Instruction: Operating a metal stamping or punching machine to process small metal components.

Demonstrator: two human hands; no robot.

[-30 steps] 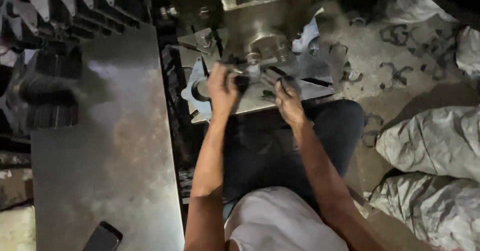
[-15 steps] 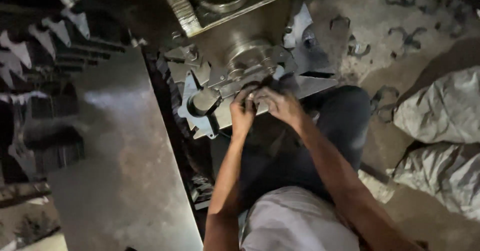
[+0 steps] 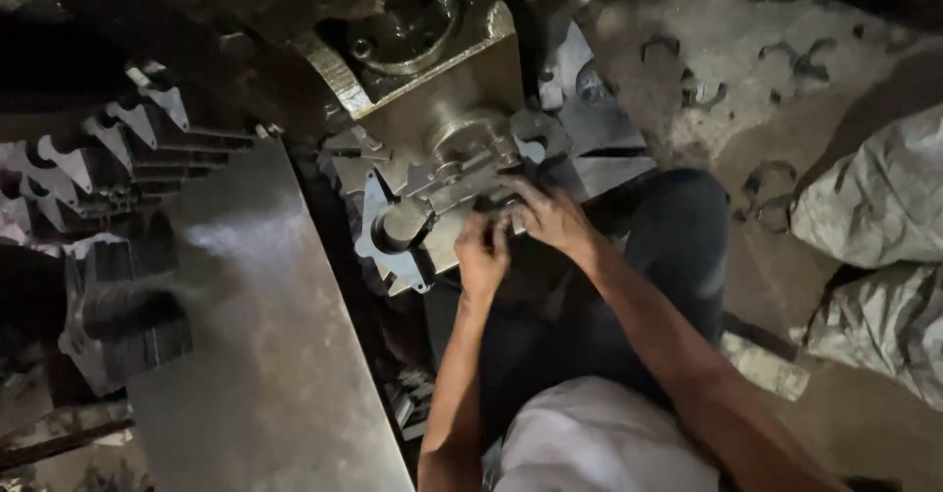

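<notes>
Near the frame's centre, the left hand [image 3: 481, 251] has drawn back beside the right hand [image 3: 550, 219], both now curled closed on a small dark piece at the die plate [image 3: 447, 192] edge. Beyond, upper centre, stands the press block [image 3: 422, 60]; stamped blanks [image 3: 108, 148] stack upper left.

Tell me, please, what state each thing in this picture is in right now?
Left hand: curled shut at the near edge of the machine bed.
Right hand: fingers bent, resting on the machine bed.
Machine bed: crowded with flat metal blanks.
Cut metal pieces: stacked in rows.
Sacks: bulging, lying on the floor.
Steel sheet: lying flat.
</notes>
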